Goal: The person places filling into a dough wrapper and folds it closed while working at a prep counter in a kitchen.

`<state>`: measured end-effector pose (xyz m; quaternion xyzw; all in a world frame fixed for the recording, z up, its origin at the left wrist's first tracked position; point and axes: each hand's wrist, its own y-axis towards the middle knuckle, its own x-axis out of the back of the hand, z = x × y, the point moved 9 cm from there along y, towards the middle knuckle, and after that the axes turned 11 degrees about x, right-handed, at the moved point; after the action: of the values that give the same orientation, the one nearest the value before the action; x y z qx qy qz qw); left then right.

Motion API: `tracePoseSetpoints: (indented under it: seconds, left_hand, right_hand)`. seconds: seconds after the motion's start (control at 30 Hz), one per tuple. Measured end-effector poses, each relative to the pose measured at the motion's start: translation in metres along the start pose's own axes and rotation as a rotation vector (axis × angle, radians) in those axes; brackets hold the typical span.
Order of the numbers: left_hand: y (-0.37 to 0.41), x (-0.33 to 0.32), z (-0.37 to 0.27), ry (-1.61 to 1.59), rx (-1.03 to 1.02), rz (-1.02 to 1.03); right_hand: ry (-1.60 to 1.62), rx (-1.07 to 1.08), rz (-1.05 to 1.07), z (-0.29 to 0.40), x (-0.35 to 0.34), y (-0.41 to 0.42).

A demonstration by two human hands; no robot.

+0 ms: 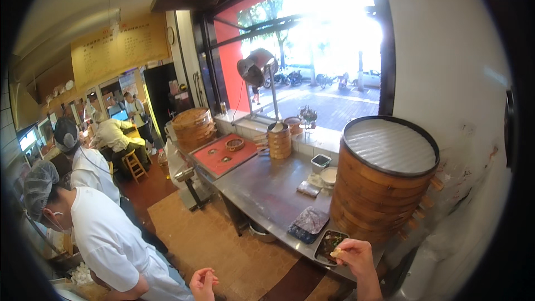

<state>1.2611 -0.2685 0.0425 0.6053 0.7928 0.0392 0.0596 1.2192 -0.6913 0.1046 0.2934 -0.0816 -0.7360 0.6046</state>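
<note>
My right hand (358, 256) pinches a small pale piece of food (336, 253), possibly dough or bread, over the near end of a metal tray (318, 247). Dark food with green bits lies in that tray, at the front edge of a steel worktable (267, 190). Low in the view, my left hand (203, 283) hovers over the floor with loosely curled fingers and nothing visible in it; its wrist is cut off by the frame. Beside the tray, to its left, lies a dark flat container (308, 221) with a crinkled plastic-like cover.
A tall stack of bamboo steamers (372, 188) rises just behind the tray, against the wall. Smaller steamers (279, 144), a metal container (320, 163) and a bowl (329, 174) stand farther back. Two co-workers in white (108, 234) are at the left. A fan (256, 68) stands by the window.
</note>
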Motion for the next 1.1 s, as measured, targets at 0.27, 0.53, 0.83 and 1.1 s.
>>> tracePoseSetpoints:
  seconds: [0.27, 0.53, 0.83, 1.1]
  left_hand:
    - [0.022, 0.042, 0.004, 0.058, 0.067, -0.114]
    - [0.018, 0.027, 0.001, 0.028, 0.106, -0.135]
    - [-0.002, -0.007, -0.033, 0.027, 0.047, -0.16]
    - [-0.02, -0.048, -0.049, 0.143, 0.12, -0.102]
  right_hand:
    - [0.091, -0.014, 0.176, -0.043, -0.073, 0.037]
    - [0.093, 0.2, 0.49, 0.009, -0.117, 0.072]
    - [0.203, 0.472, 0.548, 0.084, -0.107, 0.074]
    - [0.339, 0.708, 0.703, 0.15, -0.1, 0.061]
